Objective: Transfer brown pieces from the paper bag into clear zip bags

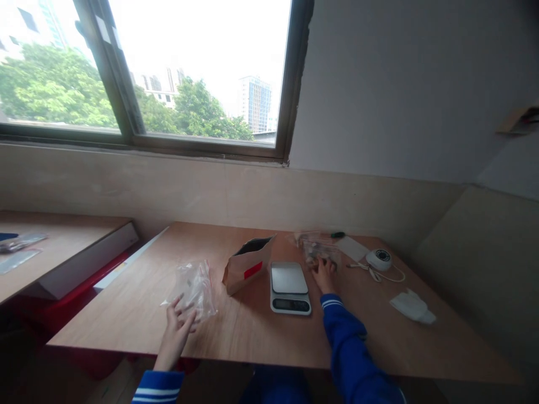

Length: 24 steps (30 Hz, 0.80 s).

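My left hand [177, 326] is at the near edge of a clear zip bag [196, 286], its fingers apart and slightly bent. That bag lies flat and crinkled on the table, with a red strip along one side. Farther right, my right hand [325, 276] has its fingers curled down on a clear plastic bag of small parts [322, 249]; what the parts are is too blurred to tell. Between my hands stand an open brown paper pouch [242, 275] with a red label and a white digital scale [289, 280] with a bare metal plate.
Behind the parts bag lie another clear bag [301, 238], a dark green tool handle [337, 234] and a white sheet [351, 248]. Rightward sit a white dome camera [379, 259] with its cable and a crumpled white wrap [412, 307]. A second table [63, 235] stands left.
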### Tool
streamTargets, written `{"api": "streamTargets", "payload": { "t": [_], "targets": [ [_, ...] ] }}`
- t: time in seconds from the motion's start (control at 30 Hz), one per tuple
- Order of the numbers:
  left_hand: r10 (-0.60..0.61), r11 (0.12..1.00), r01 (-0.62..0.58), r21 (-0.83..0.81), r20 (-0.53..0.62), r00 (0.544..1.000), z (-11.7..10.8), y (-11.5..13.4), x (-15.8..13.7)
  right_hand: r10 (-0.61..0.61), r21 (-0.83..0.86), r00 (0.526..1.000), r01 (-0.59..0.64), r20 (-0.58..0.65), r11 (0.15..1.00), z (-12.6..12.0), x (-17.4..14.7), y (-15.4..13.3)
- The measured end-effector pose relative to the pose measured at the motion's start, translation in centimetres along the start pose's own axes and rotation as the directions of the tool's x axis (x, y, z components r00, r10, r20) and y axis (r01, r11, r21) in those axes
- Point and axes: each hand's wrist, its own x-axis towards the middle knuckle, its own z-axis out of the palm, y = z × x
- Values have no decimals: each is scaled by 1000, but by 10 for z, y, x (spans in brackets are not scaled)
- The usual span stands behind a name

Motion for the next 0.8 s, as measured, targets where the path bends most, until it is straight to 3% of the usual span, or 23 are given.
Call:
{"api": "streamTargets", "payload": {
  "t": [0.17, 0.23, 0.33, 0.47, 0.53, 0.6, 0.7, 0.8],
  "targets": [
    [159, 968, -149, 201, -37, 987, -6, 4, 20, -41, -74, 999, 40, -17, 996, -3, 3, 12],
    [171, 922, -111, 372, -134, 976, -6, 7, 31, -34, -59, 999, 32, -34, 998, -10, 3, 13],
    [222, 777, -21, 629, -243, 944, 1, 15, 36, -21, 3, 994, 22, -111, 1000, -27, 3, 11],
    [428, 550, -202, 810, -66, 902, 28, 18, 27, 99, 229, 966, -43, -238, 973, -60, -1, 9],
    [463, 435, -254, 864, 28, 886, 42, 10, 26, 231, 415, 936, -105, -264, 903, -77, -13, 12],
    [419, 369, -260, 892, 90, 903, 52, -2, 31, 370, 613, 897, -154, -243, 775, -91, -32, 17],
    [191, 389, -181, 903, 114, 975, 54, -22, 47, 543, 813, 828, -217, -140, 541, -101, -74, 24],
    [129, 441, -173, 881, 129, 983, 47, -35, 62, 600, 860, 799, -286, -29, 422, -103, -117, 25]
  ]
}}
